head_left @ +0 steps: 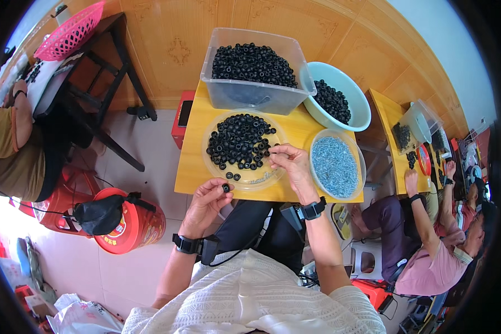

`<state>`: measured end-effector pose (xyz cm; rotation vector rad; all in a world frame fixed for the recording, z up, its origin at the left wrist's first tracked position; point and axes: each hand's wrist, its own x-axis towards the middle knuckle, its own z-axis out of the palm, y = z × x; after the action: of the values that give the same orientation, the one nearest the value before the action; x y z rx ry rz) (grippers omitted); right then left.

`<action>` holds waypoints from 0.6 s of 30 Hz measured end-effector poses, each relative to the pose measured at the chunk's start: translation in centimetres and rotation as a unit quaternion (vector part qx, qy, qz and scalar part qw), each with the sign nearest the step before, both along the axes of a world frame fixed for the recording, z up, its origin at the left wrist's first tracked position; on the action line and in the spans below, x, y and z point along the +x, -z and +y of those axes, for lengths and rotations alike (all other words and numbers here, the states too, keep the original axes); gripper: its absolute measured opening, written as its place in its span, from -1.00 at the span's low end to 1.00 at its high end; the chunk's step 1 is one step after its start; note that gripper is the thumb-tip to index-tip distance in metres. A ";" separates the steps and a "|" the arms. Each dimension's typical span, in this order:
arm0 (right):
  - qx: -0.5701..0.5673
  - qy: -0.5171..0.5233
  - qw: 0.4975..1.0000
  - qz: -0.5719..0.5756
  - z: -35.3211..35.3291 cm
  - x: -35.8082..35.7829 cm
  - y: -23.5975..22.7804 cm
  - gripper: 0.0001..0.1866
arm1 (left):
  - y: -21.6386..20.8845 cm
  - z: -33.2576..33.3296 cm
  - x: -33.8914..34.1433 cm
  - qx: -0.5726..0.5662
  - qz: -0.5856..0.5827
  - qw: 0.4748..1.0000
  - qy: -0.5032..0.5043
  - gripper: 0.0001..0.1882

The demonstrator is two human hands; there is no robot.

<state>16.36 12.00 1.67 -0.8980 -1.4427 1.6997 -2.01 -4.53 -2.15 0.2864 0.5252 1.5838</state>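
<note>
On a small yellow table [195, 172] we work from a clear round dish [261, 179] of black rings. Our left hand [206, 201] pinches one black ring [226, 188] between fingertips; our right hand [290, 161] closes its fingertips at the pile's edge, a tub of screws [335, 165] just beyond.

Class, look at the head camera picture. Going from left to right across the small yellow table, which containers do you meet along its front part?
Clear round dish of black rings → clear round bowl of small silvery screws. The left hand, holding one black ring, sits at the table's near edge, left of the right hand.
</note>
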 end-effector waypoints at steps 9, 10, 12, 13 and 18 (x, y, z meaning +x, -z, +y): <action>0.001 -0.005 1.000 0.027 -1.8 0.2 0.3 -0.80 | -0.8 1.6 0.4 0.018 0.011 1.000 0.017 -0.80; -0.002 -0.010 0.999 0.037 -2.1 0.1 -0.1 -0.80 | -1.0 1.7 0.6 0.021 0.013 0.999 0.019 -0.80; -0.006 -0.014 0.999 0.047 -2.4 0.0 -0.1 -0.80 | -1.2 1.9 0.8 0.019 0.018 0.999 0.022 -0.80; 0.013 -0.016 0.999 0.039 -2.5 0.1 0.0 -0.80 | -1.2 2.0 0.9 0.018 0.023 0.999 0.024 -0.80; 0.003 -0.004 0.999 0.035 -3.5 -0.5 -1.0 -0.80 | -1.4 2.0 1.2 0.015 0.019 0.999 0.028 -0.80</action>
<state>15.82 8.51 2.70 -0.8239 -1.4060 1.7148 -0.77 -2.57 -0.73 0.3520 0.5193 1.5343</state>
